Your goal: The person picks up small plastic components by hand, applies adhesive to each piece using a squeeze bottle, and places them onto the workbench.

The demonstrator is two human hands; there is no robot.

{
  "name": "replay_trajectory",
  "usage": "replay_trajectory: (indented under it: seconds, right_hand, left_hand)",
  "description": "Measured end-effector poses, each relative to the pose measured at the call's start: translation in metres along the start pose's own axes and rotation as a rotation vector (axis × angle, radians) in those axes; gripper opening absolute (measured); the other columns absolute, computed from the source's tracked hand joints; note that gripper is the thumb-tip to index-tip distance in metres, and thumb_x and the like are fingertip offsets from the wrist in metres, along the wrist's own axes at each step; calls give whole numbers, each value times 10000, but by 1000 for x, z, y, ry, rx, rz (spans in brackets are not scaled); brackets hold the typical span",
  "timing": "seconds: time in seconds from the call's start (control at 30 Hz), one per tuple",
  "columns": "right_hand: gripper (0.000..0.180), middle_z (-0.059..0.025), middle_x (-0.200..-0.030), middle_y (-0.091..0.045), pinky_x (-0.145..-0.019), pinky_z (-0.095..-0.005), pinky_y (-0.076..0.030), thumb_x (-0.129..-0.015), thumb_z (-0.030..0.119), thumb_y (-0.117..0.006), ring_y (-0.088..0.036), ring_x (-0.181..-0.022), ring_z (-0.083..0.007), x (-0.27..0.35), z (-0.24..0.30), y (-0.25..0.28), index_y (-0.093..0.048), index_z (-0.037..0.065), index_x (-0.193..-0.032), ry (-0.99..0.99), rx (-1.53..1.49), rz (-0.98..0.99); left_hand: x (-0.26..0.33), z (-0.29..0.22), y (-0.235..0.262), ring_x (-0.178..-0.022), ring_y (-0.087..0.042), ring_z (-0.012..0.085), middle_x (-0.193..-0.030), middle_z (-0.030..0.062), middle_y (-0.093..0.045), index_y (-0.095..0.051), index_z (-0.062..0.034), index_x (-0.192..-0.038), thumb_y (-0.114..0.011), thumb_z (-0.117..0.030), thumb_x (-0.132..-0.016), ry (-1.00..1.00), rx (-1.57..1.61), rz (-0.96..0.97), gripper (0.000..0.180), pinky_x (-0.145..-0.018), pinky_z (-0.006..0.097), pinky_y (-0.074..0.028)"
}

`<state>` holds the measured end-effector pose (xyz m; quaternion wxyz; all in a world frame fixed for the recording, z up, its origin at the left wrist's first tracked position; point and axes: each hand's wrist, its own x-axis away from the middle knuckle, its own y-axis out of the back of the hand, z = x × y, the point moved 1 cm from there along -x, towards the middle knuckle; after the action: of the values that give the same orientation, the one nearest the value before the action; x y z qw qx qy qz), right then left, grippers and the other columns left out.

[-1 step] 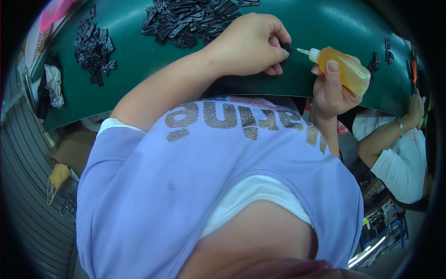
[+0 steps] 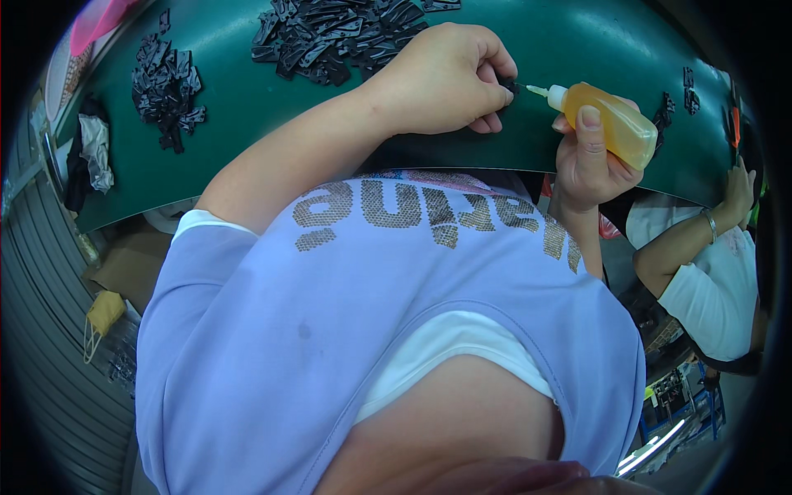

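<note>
Between the thumb and fingers of my left hand (image 2: 458,78) is a small black plastic part (image 2: 509,85), mostly hidden by the fingertips. My right hand (image 2: 596,157) is wrapped round a squeeze bottle (image 2: 615,124) of amber liquid, tilted with its nozzle to the left. The bottle's thin needle tip (image 2: 528,87) reaches to the black part; whether it touches cannot be made out. A large heap of flat black plastic parts (image 2: 330,37) lies just beyond my left forearm.
On the green table (image 2: 272,124) are a smaller pile of black parts (image 2: 167,87) at left and several black pieces (image 2: 665,111) at right. Dark and pale cloths (image 2: 95,153) lie at the left edge. A co-worker's arm (image 2: 701,231) rests at the right edge.
</note>
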<state>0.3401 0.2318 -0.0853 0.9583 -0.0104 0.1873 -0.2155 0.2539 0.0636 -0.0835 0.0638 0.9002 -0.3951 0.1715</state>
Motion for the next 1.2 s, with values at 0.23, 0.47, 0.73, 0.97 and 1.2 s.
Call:
replay_trajectory:
  seconds: [0.23,0.47,0.73,0.97,1.2]
  right_hand:
    - [167,-146,-950,-591,-532,-256,-514,-826,-28,-626,-600,-656,-172,-2,-3,5,-564,-49,-979,6,-69,-43]
    - [134,-140,-916,-548,-523,-250,-494,-838,-18,-590,-584,-632,-179,-1,1,6,-560,-49,-965,-30,-256,81]
    - [126,-123,-905,-539,-513,-239,-490,-823,-61,-592,-577,-649,-160,1,2,4,-572,-60,-947,-67,-194,99]
    - [118,-116,-904,-542,-508,-236,-493,-820,-69,-596,-577,-659,-155,3,2,3,-583,-63,-936,-69,-174,87]
    - [126,-119,-909,-544,-508,-234,-496,-817,-70,-603,-584,-660,-157,3,1,3,-582,-66,-942,-58,-188,96]
  left_hand:
    - [0,-1,-1,-645,-671,143,-753,78,-627,-567,72,-1035,-596,-22,-864,6,12,-12,197,-575,221,-559]
    - [1,-3,-1,-654,-675,156,-764,87,-625,-565,77,-1035,-584,-17,-873,2,25,-32,188,-576,227,-564]
    - [0,-1,-2,-653,-675,158,-763,91,-625,-564,80,-1042,-582,-18,-875,-4,14,-32,195,-574,227,-563]
    - [0,0,-1,-675,-699,185,-762,124,-662,-584,91,-1012,-611,-45,-852,-11,6,-42,212,-593,251,-567]
    - [0,3,-2,-674,-698,183,-762,126,-663,-581,94,-1017,-610,-43,-854,-19,8,-44,214,-595,254,-568]
